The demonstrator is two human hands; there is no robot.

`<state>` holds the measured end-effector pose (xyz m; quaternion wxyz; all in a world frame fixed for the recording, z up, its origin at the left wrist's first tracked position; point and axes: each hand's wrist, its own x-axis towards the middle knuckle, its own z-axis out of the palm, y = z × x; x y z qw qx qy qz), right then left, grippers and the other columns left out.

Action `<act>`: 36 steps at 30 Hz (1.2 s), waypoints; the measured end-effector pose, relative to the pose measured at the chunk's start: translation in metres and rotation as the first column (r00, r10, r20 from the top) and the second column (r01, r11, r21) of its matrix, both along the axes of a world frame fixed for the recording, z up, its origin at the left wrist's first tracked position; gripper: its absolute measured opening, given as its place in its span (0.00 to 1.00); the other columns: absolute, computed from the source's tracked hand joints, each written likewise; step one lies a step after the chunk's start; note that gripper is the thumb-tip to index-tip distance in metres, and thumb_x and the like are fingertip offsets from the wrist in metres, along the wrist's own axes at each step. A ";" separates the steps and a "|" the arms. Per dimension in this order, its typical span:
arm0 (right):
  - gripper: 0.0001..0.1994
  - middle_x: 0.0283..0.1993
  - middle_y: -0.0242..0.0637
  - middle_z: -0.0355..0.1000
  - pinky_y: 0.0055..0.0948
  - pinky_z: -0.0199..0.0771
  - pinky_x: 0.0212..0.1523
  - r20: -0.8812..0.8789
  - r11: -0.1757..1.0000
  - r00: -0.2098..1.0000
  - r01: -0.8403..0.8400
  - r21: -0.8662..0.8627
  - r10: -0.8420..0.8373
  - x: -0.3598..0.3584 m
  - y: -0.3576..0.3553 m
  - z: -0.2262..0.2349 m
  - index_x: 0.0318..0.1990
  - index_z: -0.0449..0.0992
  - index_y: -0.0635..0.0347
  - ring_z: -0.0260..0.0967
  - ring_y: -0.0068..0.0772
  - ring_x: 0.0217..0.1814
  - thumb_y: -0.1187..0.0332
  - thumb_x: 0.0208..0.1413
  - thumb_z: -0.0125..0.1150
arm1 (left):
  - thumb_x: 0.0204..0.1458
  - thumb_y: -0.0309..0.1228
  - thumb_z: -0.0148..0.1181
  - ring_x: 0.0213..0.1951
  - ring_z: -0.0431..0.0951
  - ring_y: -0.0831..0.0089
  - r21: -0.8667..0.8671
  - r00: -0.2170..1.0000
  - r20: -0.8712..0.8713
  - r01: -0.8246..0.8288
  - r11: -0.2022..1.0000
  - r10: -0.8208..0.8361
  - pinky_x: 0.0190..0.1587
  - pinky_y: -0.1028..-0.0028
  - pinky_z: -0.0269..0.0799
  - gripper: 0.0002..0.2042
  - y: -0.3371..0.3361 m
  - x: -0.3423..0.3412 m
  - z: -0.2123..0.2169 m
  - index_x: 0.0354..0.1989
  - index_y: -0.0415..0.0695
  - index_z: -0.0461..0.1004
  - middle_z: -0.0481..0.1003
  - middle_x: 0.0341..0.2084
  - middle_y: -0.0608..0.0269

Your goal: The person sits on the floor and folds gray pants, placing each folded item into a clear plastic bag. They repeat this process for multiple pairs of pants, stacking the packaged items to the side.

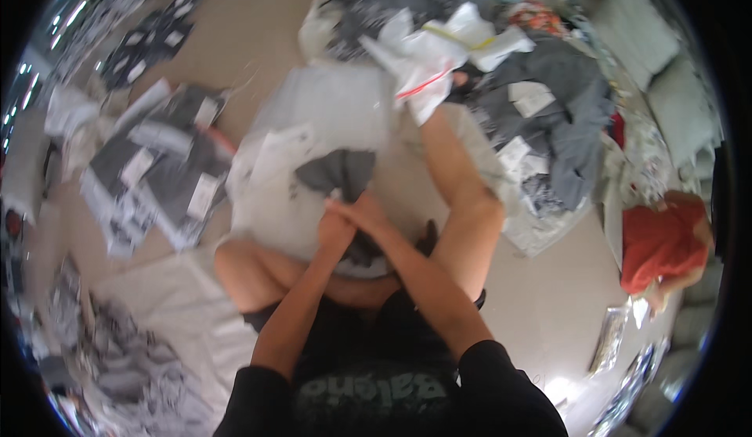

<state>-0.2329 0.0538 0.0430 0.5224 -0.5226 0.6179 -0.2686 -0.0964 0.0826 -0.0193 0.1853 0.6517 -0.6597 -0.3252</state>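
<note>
A bunched piece of dark grey fabric [338, 171] is gathered between my hands, above a whitish sheet [274, 194] spread between my bent legs. My left hand [335, 229] is closed at its gathered lower part. Right beside it, touching, my right hand [366, 211] is closed on the same fabric. The cloth fans out beyond my fingers, and a darker part hangs below them toward my lap. Blur and overlap hide the fingertips.
Grey cloth pieces with white labels [141, 163] lie to the left. A larger grey pile [548, 116] is at the right, with white plastic bags [423, 53] near my right foot. Crumpled grey cloth [141, 374] lies at the lower left. A person in red [666, 245] is at the far right.
</note>
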 end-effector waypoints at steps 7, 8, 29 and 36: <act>0.33 0.36 0.61 0.80 0.48 0.80 0.46 -0.243 0.980 0.950 0.195 -0.029 -0.196 -0.007 -0.015 -0.056 0.43 0.78 0.76 0.82 0.60 0.43 0.50 0.42 0.80 | 0.57 0.37 0.65 0.56 0.75 0.36 -0.138 0.882 -0.412 0.187 0.973 -0.228 0.60 0.50 0.70 0.30 0.025 -0.005 0.033 0.63 0.29 0.66 0.76 0.53 0.33; 0.31 0.36 0.62 0.80 0.48 0.80 0.47 -0.253 0.978 0.945 0.195 -0.078 -0.208 -0.009 -0.015 -0.059 0.43 0.78 0.75 0.82 0.60 0.44 0.52 0.42 0.79 | 0.57 0.37 0.64 0.56 0.75 0.36 -0.134 0.839 -0.471 0.238 0.962 -0.273 0.60 0.50 0.70 0.31 0.023 0.001 0.037 0.64 0.29 0.65 0.76 0.54 0.33; 0.20 0.48 0.40 0.81 0.35 0.79 0.53 0.752 0.775 0.531 0.630 -0.042 -0.391 -0.108 0.045 0.128 0.54 0.79 0.63 0.80 0.37 0.47 0.63 0.56 0.71 | 0.49 0.40 0.68 0.50 0.81 0.51 0.174 0.495 0.596 0.689 0.703 -0.632 0.49 0.50 0.74 0.22 0.001 0.070 0.040 0.53 0.46 0.78 0.81 0.46 0.54; 0.27 0.54 0.43 0.78 0.37 0.77 0.57 0.590 0.902 0.704 0.177 0.393 -0.396 -0.101 0.033 0.074 0.59 0.75 0.63 0.78 0.40 0.54 0.62 0.54 0.72 | 0.57 0.31 0.61 0.46 0.84 0.54 0.283 0.474 0.626 0.602 0.747 -0.619 0.42 0.46 0.77 0.13 0.011 0.070 -0.013 0.50 0.44 0.79 0.83 0.41 0.53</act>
